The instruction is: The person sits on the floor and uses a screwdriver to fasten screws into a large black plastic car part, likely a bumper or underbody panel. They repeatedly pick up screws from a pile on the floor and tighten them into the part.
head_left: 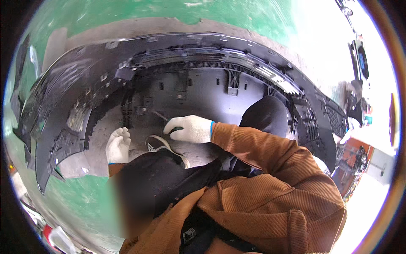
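Note:
A large black car bumper [203,86] lies in front of me with its hollow inner side toward me. My right hand [188,129], in a white glove, is closed with thumb and fingertips together over the bumper's near middle. From its fingertips a thin rod [160,115] points toward a small bracket [144,109] on the inner panel; what kind of tool it is cannot be made out. My left hand [118,146], gloved in white too, is raised at the left beside my shoe [167,146]. Its fingers are loosely bent and apart, and nothing shows in them.
Grey sheeting [105,131] lies beneath the bumper on a green floor [84,199]. My bent knee [266,114] in dark trousers stands within the bumper's curve. At the far right are an orange-sided cart or cabinet [357,146] and several cluttered parts.

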Tool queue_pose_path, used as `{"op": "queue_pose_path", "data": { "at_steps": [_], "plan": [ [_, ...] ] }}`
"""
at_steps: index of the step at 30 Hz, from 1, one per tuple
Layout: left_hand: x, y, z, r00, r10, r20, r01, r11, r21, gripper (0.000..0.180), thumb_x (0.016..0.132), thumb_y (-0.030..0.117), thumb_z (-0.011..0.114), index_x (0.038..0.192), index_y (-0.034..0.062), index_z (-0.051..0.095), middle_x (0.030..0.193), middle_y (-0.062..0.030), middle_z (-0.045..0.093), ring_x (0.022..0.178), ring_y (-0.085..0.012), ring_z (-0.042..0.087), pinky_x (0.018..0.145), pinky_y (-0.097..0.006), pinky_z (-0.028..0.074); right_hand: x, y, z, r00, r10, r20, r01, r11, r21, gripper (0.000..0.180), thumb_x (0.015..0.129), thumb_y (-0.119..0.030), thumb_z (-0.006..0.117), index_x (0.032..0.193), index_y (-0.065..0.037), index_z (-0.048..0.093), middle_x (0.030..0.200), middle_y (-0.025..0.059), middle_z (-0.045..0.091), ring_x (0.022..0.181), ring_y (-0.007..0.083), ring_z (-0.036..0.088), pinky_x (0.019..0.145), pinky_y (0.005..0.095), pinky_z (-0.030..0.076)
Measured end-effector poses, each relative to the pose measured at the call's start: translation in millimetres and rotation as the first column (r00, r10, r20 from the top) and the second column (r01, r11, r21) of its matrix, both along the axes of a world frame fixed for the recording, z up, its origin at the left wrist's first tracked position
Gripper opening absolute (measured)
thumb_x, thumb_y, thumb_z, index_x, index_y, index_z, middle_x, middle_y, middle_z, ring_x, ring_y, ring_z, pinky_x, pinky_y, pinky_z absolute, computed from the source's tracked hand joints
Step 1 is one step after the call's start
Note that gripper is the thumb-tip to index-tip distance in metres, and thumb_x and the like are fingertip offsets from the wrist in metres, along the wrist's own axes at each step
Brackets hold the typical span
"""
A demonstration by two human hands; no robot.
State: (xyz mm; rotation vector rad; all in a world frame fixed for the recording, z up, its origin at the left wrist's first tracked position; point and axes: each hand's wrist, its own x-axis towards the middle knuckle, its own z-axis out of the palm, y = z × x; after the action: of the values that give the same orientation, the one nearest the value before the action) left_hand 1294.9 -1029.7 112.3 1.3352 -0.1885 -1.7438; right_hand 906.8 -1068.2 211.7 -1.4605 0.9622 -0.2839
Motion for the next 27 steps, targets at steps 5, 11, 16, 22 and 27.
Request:
{"op": "queue_pose_path", "data": {
  "at_steps": [5, 11, 16, 22, 27],
  "plan": [
    [-109, -46, 94, 0.962, -0.238, 0.134, 0.244, 0.969, -0.031, 0.025, 0.111, 0.016, 0.053, 0.129, 0.0002, 0.061, 0.121, -0.0207, 0.074, 0.093, -0.0242, 0.078, 0.073, -0.031, 0.066, -58, 17, 49, 0.968, 0.005, 0.253, 0.034, 0.988, -0.148, 0.028, 0.097, -0.024, 0.062, 0.121, -0.011, 0.069, 0.11, 0.0164, 0.075, 0.1, 0.039, 0.072, 0.093, 0.0464, 0.056],
    [-220, -96, 148, 0.905, -0.422, 0.056, 0.425, 0.903, -0.066, 0.03, 0.114, 0.031, 0.048, 0.123, 0.0054, 0.06, 0.109, -0.0189, 0.072, 0.07, -0.018, 0.07, 0.06, -0.028, 0.059, -112, 37, 69, 0.939, -0.064, 0.338, 0.156, 0.955, -0.254, 0.022, 0.097, -0.019, 0.062, 0.117, -0.013, 0.068, 0.1, 0.0153, 0.073, 0.093, 0.0374, 0.072, 0.087, 0.0476, 0.058],
    [-288, -106, 196, 0.854, -0.364, 0.371, 0.415, 0.907, -0.066, 0.025, 0.115, 0.034, 0.049, 0.12, 0.0129, 0.062, 0.098, -0.0048, 0.068, 0.064, -0.0097, 0.058, 0.053, -0.023, 0.043, -151, 51, 80, 0.88, -0.21, 0.427, 0.299, 0.942, -0.153, 0.022, 0.096, -0.018, 0.062, 0.117, -0.014, 0.067, 0.096, 0.0147, 0.074, 0.092, 0.0373, 0.072, 0.085, 0.0483, 0.058],
    [-317, -110, 216, 0.883, -0.387, 0.268, 0.428, 0.896, -0.117, 0.022, 0.113, 0.032, 0.052, 0.117, 0.0129, 0.063, 0.095, -0.0068, 0.069, 0.065, -0.0119, 0.064, 0.056, -0.023, 0.05, -189, 54, 82, 0.796, -0.221, 0.564, 0.356, 0.924, -0.141, 0.021, 0.094, -0.012, 0.064, 0.115, -0.011, 0.067, 0.098, 0.0134, 0.075, 0.09, 0.0364, 0.073, 0.085, 0.0465, 0.058],
    [-320, -108, 223, 0.935, -0.322, 0.146, 0.343, 0.927, -0.152, 0.023, 0.114, 0.032, 0.05, 0.116, 0.0125, 0.062, 0.093, -0.0064, 0.069, 0.062, -0.01, 0.063, 0.052, -0.021, 0.051, -204, 49, 84, 0.759, -0.169, 0.629, 0.355, 0.917, -0.182, 0.022, 0.093, -0.01, 0.063, 0.115, -0.01, 0.067, 0.098, 0.0136, 0.075, 0.089, 0.0365, 0.073, 0.082, 0.0454, 0.058]
  ]
}}
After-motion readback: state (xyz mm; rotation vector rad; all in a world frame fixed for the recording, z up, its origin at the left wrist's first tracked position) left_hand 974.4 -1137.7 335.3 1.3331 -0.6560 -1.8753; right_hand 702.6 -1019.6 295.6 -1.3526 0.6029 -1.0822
